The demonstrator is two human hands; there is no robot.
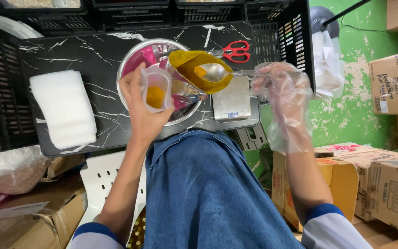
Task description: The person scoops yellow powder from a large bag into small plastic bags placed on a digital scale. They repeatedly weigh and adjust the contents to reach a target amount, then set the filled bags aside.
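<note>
A small clear plastic bag [156,90] with a lump of yellow-orange powder at its bottom is sitting in the left hand [141,108], whose grip is clenching around the bag and holding its mouth open above the near rim of a round metal bowl [130,62]. Just to its right, the right hand [279,94], wearing a loose clear plastic glove, is grasping the handle of a metal spoon [213,72], its grip closing on the thin shaft. The spoon's bowl is carrying a little of the same yellow powder and is hovering over an open pouch of yellow powder [190,62] that is leaning in the metal bowl, beside pink packets [140,57]. Right of the bowl a small silver digital scale [232,103] is resting, and red-handled scissors [236,50] are lying behind it. All of this is standing on a black marbled desk [70,50], where a stack of white plastic bags [64,108] is lying to the left. Black crates [279,32] are lining the far side, and cardboard boxes [395,184] are standing at the right.
</note>
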